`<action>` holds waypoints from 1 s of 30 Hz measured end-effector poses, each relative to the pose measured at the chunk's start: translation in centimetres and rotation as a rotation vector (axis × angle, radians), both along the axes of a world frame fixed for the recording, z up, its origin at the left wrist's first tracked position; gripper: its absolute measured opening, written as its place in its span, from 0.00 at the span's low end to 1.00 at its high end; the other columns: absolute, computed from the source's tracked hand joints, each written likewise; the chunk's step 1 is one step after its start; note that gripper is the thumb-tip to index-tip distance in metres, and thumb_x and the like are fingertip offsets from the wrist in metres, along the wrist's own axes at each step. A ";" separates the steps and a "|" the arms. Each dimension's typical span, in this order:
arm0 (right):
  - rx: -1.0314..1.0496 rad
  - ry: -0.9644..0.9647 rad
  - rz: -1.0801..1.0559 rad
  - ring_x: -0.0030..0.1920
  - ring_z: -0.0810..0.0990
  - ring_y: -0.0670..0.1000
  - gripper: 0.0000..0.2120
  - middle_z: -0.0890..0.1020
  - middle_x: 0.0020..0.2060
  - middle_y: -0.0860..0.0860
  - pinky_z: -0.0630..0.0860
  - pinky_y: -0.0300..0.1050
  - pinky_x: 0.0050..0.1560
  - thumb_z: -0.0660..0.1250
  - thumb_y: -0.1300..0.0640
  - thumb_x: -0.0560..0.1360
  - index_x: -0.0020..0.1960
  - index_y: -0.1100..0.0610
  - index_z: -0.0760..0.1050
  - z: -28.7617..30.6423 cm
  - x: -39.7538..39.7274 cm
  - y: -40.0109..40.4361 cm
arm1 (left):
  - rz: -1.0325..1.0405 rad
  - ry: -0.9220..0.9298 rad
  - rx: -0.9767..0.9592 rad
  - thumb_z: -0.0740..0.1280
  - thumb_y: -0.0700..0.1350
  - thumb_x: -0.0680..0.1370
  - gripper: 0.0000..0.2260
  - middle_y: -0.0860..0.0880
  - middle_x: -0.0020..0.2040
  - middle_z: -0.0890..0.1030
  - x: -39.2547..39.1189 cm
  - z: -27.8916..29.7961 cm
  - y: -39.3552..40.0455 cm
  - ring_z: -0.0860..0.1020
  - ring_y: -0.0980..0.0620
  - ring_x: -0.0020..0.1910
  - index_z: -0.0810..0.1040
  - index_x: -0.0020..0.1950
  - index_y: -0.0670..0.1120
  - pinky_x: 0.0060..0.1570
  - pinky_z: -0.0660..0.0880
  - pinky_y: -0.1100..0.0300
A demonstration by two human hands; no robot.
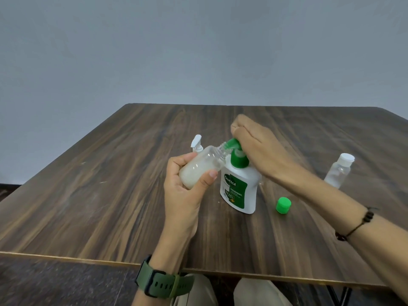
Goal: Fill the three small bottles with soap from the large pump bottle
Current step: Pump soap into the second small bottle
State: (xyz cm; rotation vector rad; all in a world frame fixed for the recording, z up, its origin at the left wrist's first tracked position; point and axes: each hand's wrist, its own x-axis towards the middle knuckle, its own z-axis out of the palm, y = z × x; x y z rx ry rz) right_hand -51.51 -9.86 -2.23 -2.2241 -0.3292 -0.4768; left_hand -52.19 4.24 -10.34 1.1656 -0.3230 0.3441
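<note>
The large white pump bottle (239, 191) with a green label stands mid-table. My right hand (256, 149) presses down on its green pump head (234, 145). My left hand (187, 193) grips a small clear bottle (198, 168), tilted with its open neck against the pump spout; white soap fills its lower part. A second small bottle with a white pump top (197, 143) stands behind my left hand, mostly hidden. A third small clear bottle with a white cap (339, 173) stands at the right. A loose green cap (283, 205) lies right of the pump bottle.
The dark wood table (110, 195) has its near edge just above my knees. A plain grey wall rises behind the far edge. A green watch sits on my left wrist and a dark bracelet on my right.
</note>
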 end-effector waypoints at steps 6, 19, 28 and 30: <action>-0.014 0.001 -0.012 0.33 0.65 0.49 0.11 0.69 0.32 0.53 0.60 0.45 0.35 0.52 0.60 0.79 0.37 0.56 0.62 -0.1 0.1 0.0 | 0.007 0.002 0.007 0.76 0.50 0.60 0.16 0.61 0.44 0.80 0.1 0.0 -0.1 0.79 0.57 0.45 0.78 0.45 0.59 0.41 0.79 0.60; 0.024 0.021 0.009 0.34 0.66 0.50 0.12 0.69 0.33 0.53 0.62 0.47 0.37 0.52 0.60 0.79 0.36 0.55 0.62 0.0 0.6 -0.6 | -0.004 0.022 0.012 0.76 0.51 0.60 0.16 0.60 0.45 0.81 0.3 -0.2 -0.1 0.79 0.56 0.46 0.78 0.45 0.59 0.42 0.79 0.60; -0.064 0.007 0.000 0.36 0.69 0.54 0.13 0.70 0.32 0.52 0.66 0.52 0.43 0.52 0.60 0.79 0.36 0.54 0.62 0.6 0.7 -0.6 | -0.009 0.029 -0.017 0.76 0.50 0.60 0.17 0.56 0.47 0.80 0.6 -0.1 -0.3 0.79 0.52 0.48 0.78 0.46 0.57 0.43 0.79 0.56; -0.022 0.013 0.007 0.35 0.68 0.55 0.12 0.70 0.32 0.55 0.66 0.52 0.42 0.51 0.60 0.79 0.37 0.55 0.62 0.2 0.5 -0.7 | -0.010 0.021 -0.003 0.76 0.50 0.60 0.17 0.58 0.46 0.80 0.6 -0.1 -0.3 0.79 0.54 0.46 0.78 0.46 0.57 0.41 0.79 0.59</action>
